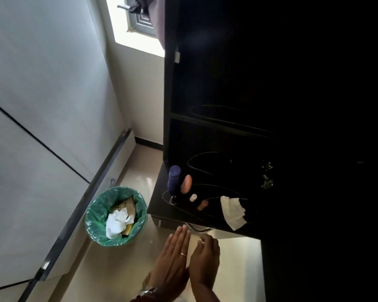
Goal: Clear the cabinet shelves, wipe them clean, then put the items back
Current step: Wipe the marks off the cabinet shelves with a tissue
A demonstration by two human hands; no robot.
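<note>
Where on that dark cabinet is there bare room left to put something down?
The upper shelf looks bare, though its depths are too dark to judge. On the lower ledge, free room lies behind the white cloth, toward the metal fittings. Crowded: the left front, where the blue bottle, peach bottle and two small items stand.

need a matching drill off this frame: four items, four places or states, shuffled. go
Things:
1. blue bottle
2. flat white tissue
3. crumpled white paper
4. ring

Places or states:
A. inside the green-lined bin on the floor
B. on a finger of the left hand
C. standing at the left end of the cabinet ledge
D. lying on the ledge by its front edge

Pairs: 1-C, 2-D, 3-A, 4-B
</note>
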